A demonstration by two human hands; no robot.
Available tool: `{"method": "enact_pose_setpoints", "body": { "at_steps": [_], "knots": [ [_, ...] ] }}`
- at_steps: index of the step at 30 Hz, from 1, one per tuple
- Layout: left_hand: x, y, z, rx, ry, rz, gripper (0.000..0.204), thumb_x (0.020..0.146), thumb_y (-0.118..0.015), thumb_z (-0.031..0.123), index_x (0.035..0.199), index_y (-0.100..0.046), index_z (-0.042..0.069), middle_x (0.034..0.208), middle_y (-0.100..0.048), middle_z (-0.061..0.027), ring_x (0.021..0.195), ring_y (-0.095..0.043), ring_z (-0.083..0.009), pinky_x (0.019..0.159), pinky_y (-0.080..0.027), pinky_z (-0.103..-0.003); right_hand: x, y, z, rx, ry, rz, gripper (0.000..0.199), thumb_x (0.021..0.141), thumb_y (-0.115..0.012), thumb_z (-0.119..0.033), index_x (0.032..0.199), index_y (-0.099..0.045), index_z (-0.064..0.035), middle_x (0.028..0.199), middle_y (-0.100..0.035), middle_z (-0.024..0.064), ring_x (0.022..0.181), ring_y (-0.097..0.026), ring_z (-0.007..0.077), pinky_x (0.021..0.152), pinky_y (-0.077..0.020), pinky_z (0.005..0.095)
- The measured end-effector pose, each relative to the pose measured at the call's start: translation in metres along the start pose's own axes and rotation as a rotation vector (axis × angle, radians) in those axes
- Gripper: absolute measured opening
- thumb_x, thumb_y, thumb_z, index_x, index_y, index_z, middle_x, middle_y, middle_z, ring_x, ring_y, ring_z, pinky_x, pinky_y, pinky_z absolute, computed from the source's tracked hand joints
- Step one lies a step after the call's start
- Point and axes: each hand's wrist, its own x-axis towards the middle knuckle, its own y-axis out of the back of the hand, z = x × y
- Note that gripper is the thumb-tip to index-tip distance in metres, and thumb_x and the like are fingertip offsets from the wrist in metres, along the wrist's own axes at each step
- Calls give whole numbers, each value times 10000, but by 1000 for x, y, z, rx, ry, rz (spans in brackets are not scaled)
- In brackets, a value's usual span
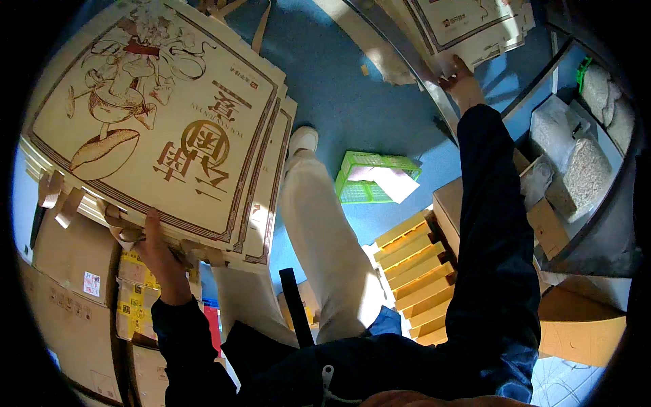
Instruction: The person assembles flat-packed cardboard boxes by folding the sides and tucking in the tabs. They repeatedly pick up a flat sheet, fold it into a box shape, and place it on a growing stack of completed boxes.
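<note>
Printed cartons (163, 129) at ten o'clock were grasped at their near edge by the left hand (165, 264), apparently for support; the right hand's grip, at two, couldn't be told.

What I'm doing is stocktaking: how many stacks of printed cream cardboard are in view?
2: one stack at the left hand, another stack by the right hand; others may be hidden.

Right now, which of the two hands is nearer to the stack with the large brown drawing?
Left. The left hand holds the lower edge of the drawn stack; the right hand is away to the right, by another printed stack.
</note>
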Motion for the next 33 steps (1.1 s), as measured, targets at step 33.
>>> {"method": "enact_pose_setpoints", "body": {
  "at_steps": [33],
  "knots": [
    [-21, -72, 44, 91, -528, -293, 692, 751, -707, 44, 1292, -279, 2, 1144, -426, -129, 1019, -465, -233, 892, -395, -327, -99, 153, -142, 1485, 25, 301, 458, 845, -572, -6, 1279, -425, -16, 1189, -527, 121, 1025, -533, 206, 862, -468, 311]
  ]
}}
